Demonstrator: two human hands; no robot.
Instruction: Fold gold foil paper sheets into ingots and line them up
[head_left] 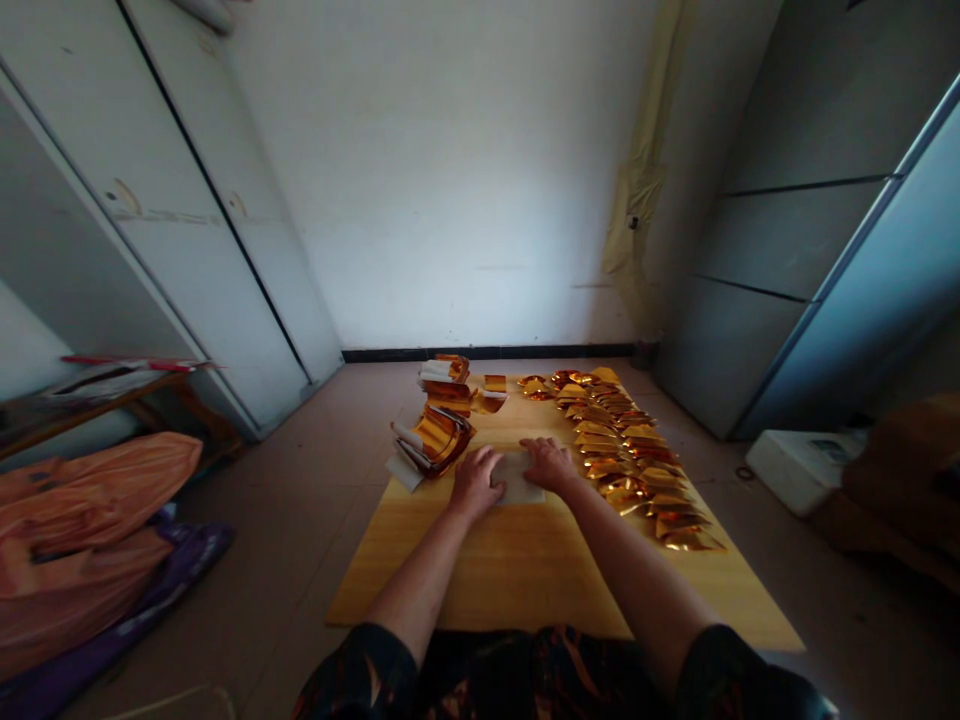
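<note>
A pale grey paper sheet (pixel 520 483) lies flat on the wooden board, between my two hands. My left hand (pixel 478 480) touches its left edge, thumb toward the sheet. On the opposite edge rests my right hand (pixel 550 464), with its fingers on the sheet's upper right part. Both hands seem to hold the sheet at its sides, though the fingertips are small and partly hidden. Loose stacks of curled gold and grey sheets (pixel 439 435) lie beyond my left hand. To the right of my right hand, folded gold pieces (pixel 600 440) stand in overlapping rows.
The wooden board (pixel 517 575) extends close to my lap. Grey cabinets (pixel 217 200) stand at the left, above orange bags (pixel 90 510) on the floor. At the right are a refrigerator-like grey cabinet (pixel 772 260) and a white box (pixel 799 465). A wall stands behind the board.
</note>
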